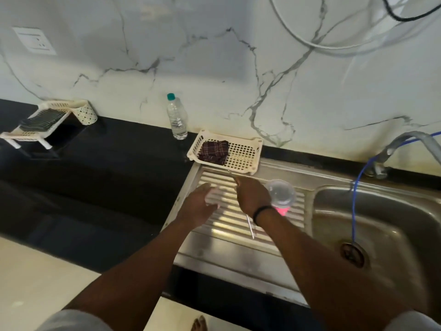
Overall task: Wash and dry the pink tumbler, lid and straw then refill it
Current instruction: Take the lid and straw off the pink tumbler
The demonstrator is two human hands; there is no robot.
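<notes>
Head view showed both hands over the ribbed drainboard (238, 218), drying seemingly next. His left hand (198, 206) cupped the clear lid (213, 197); his right hand (253, 197) pinched the straw (250, 226). Just right of it stood the tumbler (281, 195); next he'd need the cloth (214, 151) in the basket (248, 156)

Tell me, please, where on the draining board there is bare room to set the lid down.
The near strip of the draining board, below the straw, is bare. Bare too is the right half of the cream basket, beside the checked cloth. The ribbed middle is crowded: both hands and the tumbler fill it.
</notes>
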